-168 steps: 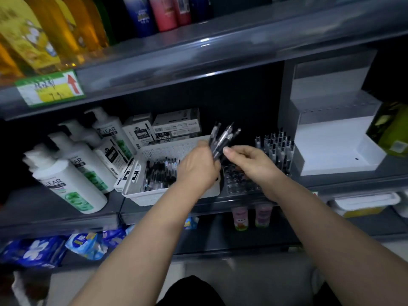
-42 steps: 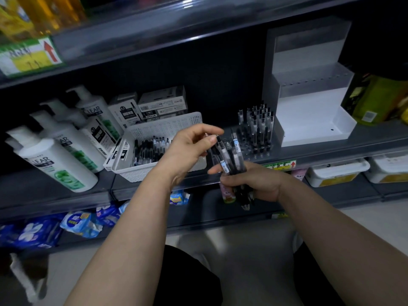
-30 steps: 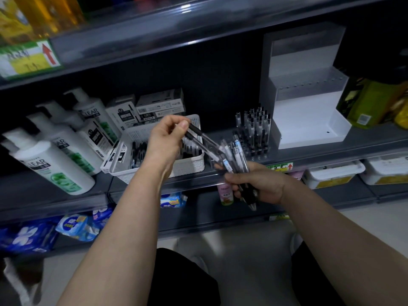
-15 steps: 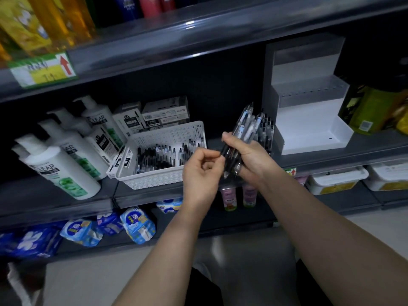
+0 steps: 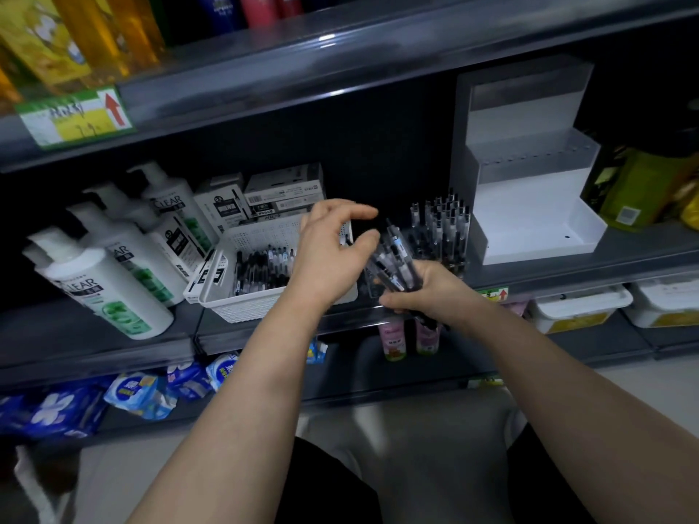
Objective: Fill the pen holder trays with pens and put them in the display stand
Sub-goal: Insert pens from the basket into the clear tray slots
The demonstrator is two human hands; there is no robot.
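Head view: right hand (image 5: 427,295) curled round a bundle of pens (image 5: 395,264), at the shelf edge. Left hand (image 5: 329,255) has fingers loosely spread, holding nothing, just beside the bundle. Pen holder tray (image 5: 440,236) holds upright pens, between white basket (image 5: 242,300) and display stand (image 5: 529,221).

**Shelf count**

Two hands: left hand (image 5: 333,255), right hand (image 5: 427,293). One basket (image 5: 242,304), one stand (image 5: 529,206), and one tray (image 5: 442,259) of upright pens (image 5: 438,217) on the shelf (image 5: 567,270). Four white pump bottles (image 5: 98,285) at its left end. Two pink bottles (image 5: 393,340) below its front edge. Two arrow tags (image 5: 75,115). Two tubs (image 5: 578,308) at lower right. The pens in the basket and in the right hand overlap too much to count.
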